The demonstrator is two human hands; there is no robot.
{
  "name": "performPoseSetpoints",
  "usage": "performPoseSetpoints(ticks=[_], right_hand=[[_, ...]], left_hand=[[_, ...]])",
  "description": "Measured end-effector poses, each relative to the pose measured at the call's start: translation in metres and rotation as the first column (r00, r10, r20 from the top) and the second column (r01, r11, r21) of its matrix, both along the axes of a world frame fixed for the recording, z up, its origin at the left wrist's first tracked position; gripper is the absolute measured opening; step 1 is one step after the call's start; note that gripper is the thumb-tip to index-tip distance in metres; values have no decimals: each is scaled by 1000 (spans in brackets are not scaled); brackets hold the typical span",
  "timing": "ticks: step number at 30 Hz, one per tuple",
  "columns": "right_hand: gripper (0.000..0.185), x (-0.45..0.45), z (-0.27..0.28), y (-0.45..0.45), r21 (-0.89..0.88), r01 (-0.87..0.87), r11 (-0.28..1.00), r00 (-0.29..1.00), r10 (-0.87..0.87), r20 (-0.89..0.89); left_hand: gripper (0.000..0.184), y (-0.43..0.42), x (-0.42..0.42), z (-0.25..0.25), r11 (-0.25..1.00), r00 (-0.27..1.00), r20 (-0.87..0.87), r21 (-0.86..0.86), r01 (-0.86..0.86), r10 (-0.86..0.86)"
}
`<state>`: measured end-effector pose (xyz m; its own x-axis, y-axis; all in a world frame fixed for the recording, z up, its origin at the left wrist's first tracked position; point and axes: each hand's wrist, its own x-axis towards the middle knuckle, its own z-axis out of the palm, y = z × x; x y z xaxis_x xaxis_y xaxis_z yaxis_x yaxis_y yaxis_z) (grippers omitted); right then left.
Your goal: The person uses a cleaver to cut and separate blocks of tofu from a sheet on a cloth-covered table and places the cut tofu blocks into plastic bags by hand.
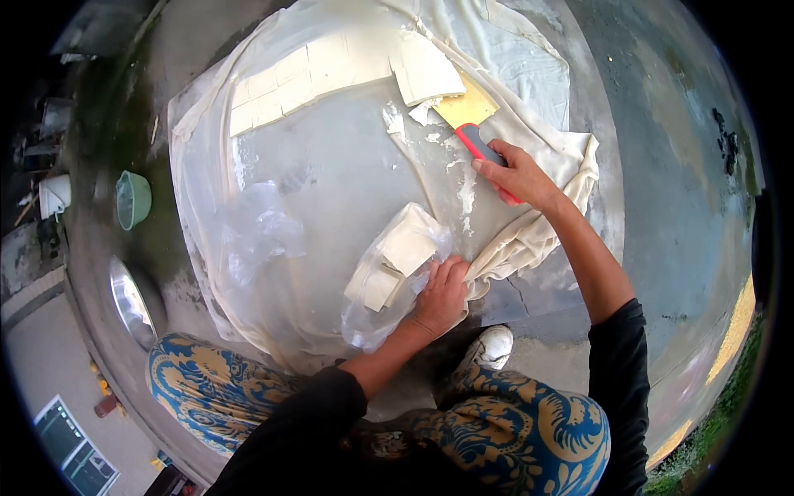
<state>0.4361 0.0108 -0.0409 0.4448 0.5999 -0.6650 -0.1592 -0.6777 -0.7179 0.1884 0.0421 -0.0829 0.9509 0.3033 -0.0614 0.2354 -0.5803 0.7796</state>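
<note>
Taking clock directions around the middle of the low table (529, 299), the work looks part way along: a few pale blocks (409, 250) already lie in a clear plastic bag (361, 322) at six o'clock, while a longer curved row of pale slabs (289, 80) sits outside it, running from ten to twelve. Thin straight seams divide that row, so some cutting appears done, and a separate thick piece (426, 70) at one o'clock, its lower edge ragged, lies against the scraper (465, 103). The right hand (523, 174), at two o'clock, has its grip closed round the scraper's red-and-grey handle, the broad yellowish blade angled up toward eleven. The left hand (442, 299), at five o'clock, rests against the bag's side by the bunched cloth; whether its grip pinches the film I cannot tell. The slabs look soft, smooth and matte, cut squarish, with crumbly broken corners; white crumbs (466, 194) and smears streak the smooth grey middle where no slabs lie. Cream cloth (521, 244) falls in thick, damp-looking folds from three to five, and a second crumpled film (260, 219), thin and glossy, lies at eight to nine with no block visible in it
</note>
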Motion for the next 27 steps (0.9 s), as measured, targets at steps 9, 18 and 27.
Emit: performPoseSetpoints(ticks=[9,18,27], right_hand=[[33,-5,-3,-23,70,-33,997,999,33,0],[30,-16,25,-55,27,20,999,998,-21,61],[26,-33,95,-17,-1,-180,984,979,179,97]], left_hand=[[55,-3,-6,34,996,993,-113,-90,22,-33],[65,35,-44,76,843,850,-73,-195,501,-522],[27,228,-23,191,605,502,-501,-795,55,-704]])
